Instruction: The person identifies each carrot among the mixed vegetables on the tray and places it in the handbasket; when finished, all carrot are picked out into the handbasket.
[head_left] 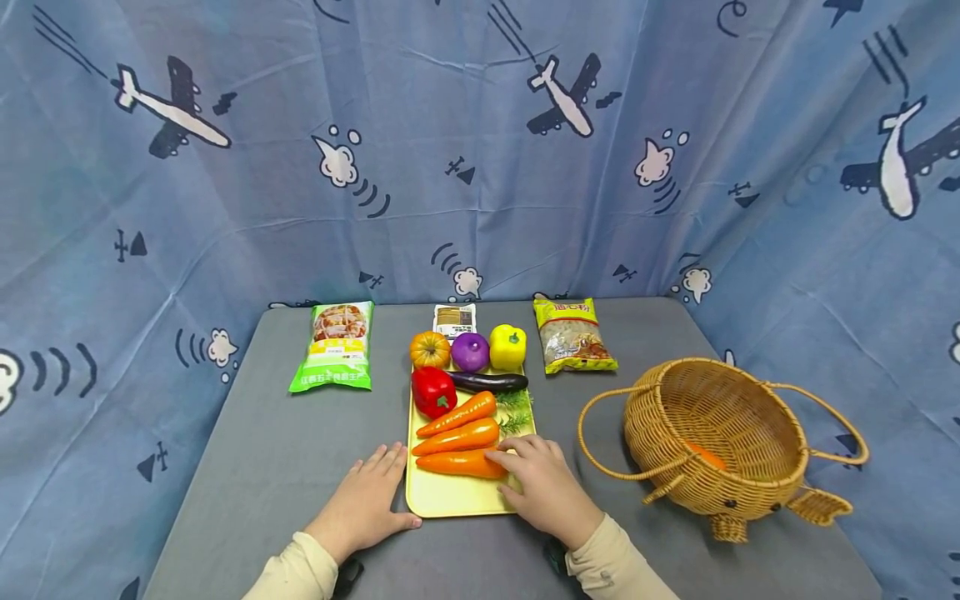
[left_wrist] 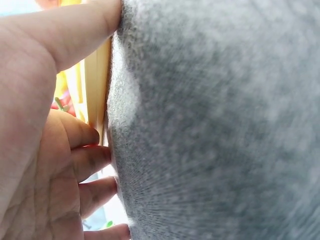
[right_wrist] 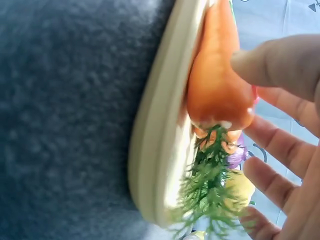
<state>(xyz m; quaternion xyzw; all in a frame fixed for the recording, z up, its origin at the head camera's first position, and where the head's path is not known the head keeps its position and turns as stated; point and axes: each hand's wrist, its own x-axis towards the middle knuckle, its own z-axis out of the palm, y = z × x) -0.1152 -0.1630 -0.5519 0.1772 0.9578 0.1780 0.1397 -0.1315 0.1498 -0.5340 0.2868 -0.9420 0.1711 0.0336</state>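
Three carrots lie side by side on a pale yellow tray (head_left: pixel 457 502). Over the thick, leafy end of the nearest carrot (head_left: pixel 457 463) is my right hand (head_left: pixel 551 487), its fingers spread and slightly bent. In the right wrist view, the thumb and fingers stand about that carrot (right_wrist: pixel 217 85), with green fronds (right_wrist: pixel 212 180) hanging from its top; whether they press on it is hard to tell. My left hand (head_left: pixel 367 504) rests on the grey table, fingers extended, against the tray's left edge. Behind the carrots are a red bell pepper (head_left: pixel 433 392) and an eggplant (head_left: pixel 487 382).
A pumpkin (head_left: pixel 430 350), a purple onion (head_left: pixel 470 352) and a yellow bell pepper (head_left: pixel 507 347) sit at the tray's far end. Food packets stand behind: green (head_left: pixel 337 346), small white (head_left: pixel 454 319), yellow (head_left: pixel 573 336). At right is a wicker basket (head_left: pixel 652 425) holding something orange (head_left: pixel 707 455).
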